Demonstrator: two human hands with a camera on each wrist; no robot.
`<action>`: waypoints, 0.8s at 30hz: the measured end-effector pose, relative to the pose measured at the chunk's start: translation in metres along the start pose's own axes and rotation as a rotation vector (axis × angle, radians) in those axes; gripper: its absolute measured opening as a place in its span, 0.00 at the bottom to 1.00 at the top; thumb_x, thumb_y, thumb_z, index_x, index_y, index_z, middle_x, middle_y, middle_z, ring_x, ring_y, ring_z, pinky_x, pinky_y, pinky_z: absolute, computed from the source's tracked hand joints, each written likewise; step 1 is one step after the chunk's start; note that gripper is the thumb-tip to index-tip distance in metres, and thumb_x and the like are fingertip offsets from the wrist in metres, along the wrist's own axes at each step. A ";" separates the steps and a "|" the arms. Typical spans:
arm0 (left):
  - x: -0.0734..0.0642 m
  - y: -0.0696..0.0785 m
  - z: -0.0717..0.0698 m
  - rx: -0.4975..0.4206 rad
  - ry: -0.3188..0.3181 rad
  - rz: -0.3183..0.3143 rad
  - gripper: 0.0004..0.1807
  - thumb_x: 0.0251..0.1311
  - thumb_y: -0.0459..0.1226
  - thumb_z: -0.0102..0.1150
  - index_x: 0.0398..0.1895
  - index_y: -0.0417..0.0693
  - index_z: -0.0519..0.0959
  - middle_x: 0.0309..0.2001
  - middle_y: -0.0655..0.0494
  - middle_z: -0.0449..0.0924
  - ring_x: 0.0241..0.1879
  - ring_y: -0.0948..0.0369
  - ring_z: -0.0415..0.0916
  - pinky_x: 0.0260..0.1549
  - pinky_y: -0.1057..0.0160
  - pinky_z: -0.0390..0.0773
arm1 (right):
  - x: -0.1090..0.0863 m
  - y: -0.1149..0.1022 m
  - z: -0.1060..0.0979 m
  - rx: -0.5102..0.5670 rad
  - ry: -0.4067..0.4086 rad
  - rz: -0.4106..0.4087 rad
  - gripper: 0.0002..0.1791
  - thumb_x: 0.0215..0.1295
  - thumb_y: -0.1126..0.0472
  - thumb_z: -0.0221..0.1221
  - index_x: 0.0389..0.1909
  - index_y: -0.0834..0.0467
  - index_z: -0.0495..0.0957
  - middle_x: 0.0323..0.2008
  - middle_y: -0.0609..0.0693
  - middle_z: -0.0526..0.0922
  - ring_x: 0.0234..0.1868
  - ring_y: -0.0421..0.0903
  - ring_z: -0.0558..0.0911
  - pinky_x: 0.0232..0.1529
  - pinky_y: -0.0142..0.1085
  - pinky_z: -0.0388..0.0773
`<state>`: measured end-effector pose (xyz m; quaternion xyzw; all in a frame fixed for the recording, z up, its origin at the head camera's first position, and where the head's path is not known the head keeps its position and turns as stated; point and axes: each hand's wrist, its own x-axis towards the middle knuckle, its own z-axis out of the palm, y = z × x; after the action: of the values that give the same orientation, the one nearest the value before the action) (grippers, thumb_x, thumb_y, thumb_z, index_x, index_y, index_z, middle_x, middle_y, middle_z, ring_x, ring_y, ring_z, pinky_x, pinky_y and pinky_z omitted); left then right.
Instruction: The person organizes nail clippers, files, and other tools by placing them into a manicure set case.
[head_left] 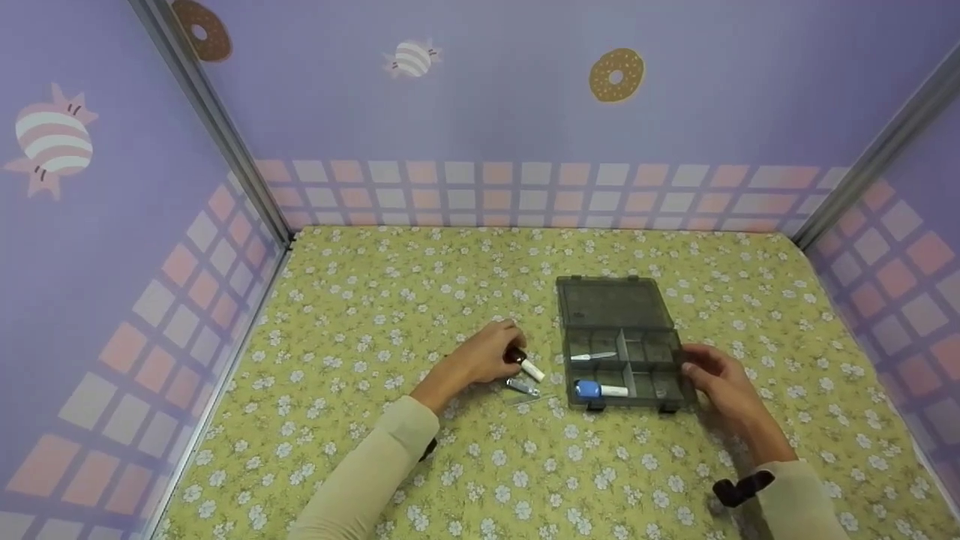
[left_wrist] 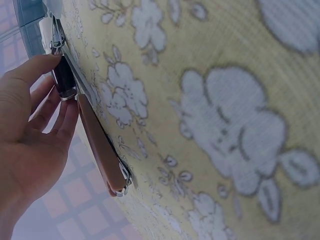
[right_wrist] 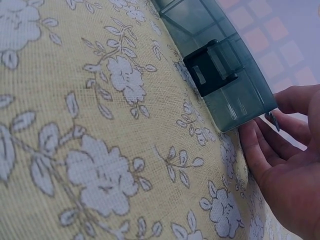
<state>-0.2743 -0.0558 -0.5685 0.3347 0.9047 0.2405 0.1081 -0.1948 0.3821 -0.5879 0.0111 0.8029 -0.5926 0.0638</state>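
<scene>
My left hand (head_left: 484,354) pinches a dark nail polish bottle (head_left: 516,355) with a white cap (head_left: 533,370) between thumb and fingers, low over the cloth. Beside it lie a silver nail clipper (head_left: 523,386) and a thin pale stick-like item (head_left: 534,399). A brown-handled item with a metal end (left_wrist: 102,145) shows near the fingers in the left wrist view. To the right is a lidded, grey see-through compartment box (head_left: 626,367), its lid (head_left: 616,304) laid back. My right hand (head_left: 721,382) grips its right edge, thumb above and fingers at the side.
A blue nail polish bottle (head_left: 588,389) with a white cap lies in the box's front left compartment. Behind it, a small pointed tool (head_left: 592,356) lies in another left compartment. Flowered yellow cloth (head_left: 360,315) covers the table, with purple patterned walls (head_left: 510,112) around it.
</scene>
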 end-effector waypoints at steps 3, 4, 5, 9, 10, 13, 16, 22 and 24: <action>0.000 0.001 0.001 0.011 -0.009 0.001 0.18 0.72 0.41 0.67 0.60 0.44 0.81 0.55 0.52 0.77 0.54 0.55 0.75 0.55 0.55 0.80 | -0.001 0.001 -0.001 0.003 -0.008 -0.007 0.29 0.83 0.56 0.57 0.75 0.68 0.66 0.68 0.68 0.72 0.59 0.44 0.80 0.53 0.30 0.81; 0.000 0.001 0.001 0.012 -0.012 0.002 0.18 0.72 0.40 0.67 0.60 0.44 0.81 0.56 0.52 0.77 0.55 0.55 0.75 0.56 0.55 0.80 | -0.001 0.001 -0.001 0.009 -0.004 -0.004 0.29 0.83 0.56 0.57 0.75 0.68 0.67 0.67 0.68 0.72 0.58 0.44 0.80 0.53 0.30 0.81; 0.001 0.002 0.000 0.012 -0.013 0.002 0.18 0.72 0.40 0.67 0.60 0.44 0.81 0.56 0.52 0.77 0.55 0.55 0.75 0.56 0.55 0.80 | -0.002 0.001 -0.001 0.010 -0.002 -0.004 0.29 0.83 0.56 0.57 0.75 0.68 0.67 0.67 0.68 0.73 0.58 0.44 0.80 0.53 0.30 0.81; 0.001 0.002 0.000 -0.001 -0.007 0.003 0.18 0.72 0.40 0.67 0.61 0.44 0.81 0.56 0.51 0.77 0.55 0.54 0.76 0.56 0.55 0.80 | -0.002 -0.001 -0.002 0.012 -0.003 -0.013 0.28 0.83 0.57 0.57 0.75 0.69 0.66 0.67 0.68 0.72 0.58 0.44 0.80 0.54 0.30 0.81; 0.001 0.002 0.000 -0.004 -0.005 0.002 0.18 0.72 0.40 0.67 0.61 0.44 0.81 0.56 0.51 0.77 0.55 0.54 0.76 0.56 0.55 0.80 | -0.002 -0.001 -0.002 0.015 -0.001 -0.014 0.28 0.83 0.58 0.57 0.75 0.69 0.67 0.67 0.69 0.72 0.58 0.44 0.80 0.54 0.30 0.81; 0.000 0.002 0.000 -0.009 0.003 0.000 0.18 0.72 0.40 0.67 0.61 0.44 0.81 0.55 0.51 0.78 0.55 0.54 0.76 0.55 0.55 0.80 | -0.001 -0.002 -0.002 0.021 -0.008 -0.015 0.29 0.83 0.57 0.56 0.75 0.69 0.66 0.68 0.69 0.71 0.59 0.44 0.79 0.55 0.30 0.81; -0.001 0.002 -0.001 -0.018 0.014 0.003 0.18 0.73 0.41 0.66 0.61 0.43 0.81 0.55 0.51 0.78 0.55 0.54 0.76 0.56 0.55 0.80 | 0.000 -0.001 -0.001 0.022 -0.008 -0.008 0.29 0.83 0.57 0.56 0.75 0.68 0.66 0.69 0.68 0.71 0.60 0.43 0.79 0.55 0.30 0.80; -0.004 0.005 -0.006 -0.043 0.032 0.013 0.19 0.74 0.41 0.64 0.62 0.42 0.81 0.56 0.50 0.78 0.54 0.53 0.77 0.54 0.53 0.81 | 0.000 0.002 0.000 0.012 0.003 -0.011 0.29 0.83 0.56 0.57 0.75 0.68 0.67 0.68 0.67 0.72 0.59 0.43 0.79 0.53 0.30 0.81; -0.004 0.008 -0.008 -0.046 0.039 0.017 0.19 0.74 0.42 0.65 0.61 0.42 0.81 0.56 0.50 0.78 0.53 0.54 0.77 0.53 0.54 0.81 | 0.000 0.002 0.000 0.013 0.003 -0.011 0.29 0.83 0.56 0.57 0.75 0.69 0.66 0.68 0.68 0.72 0.59 0.44 0.79 0.53 0.30 0.81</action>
<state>-0.2699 -0.0560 -0.5569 0.3353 0.8979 0.2686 0.0960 -0.1946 0.3831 -0.5900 0.0081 0.7992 -0.5982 0.0591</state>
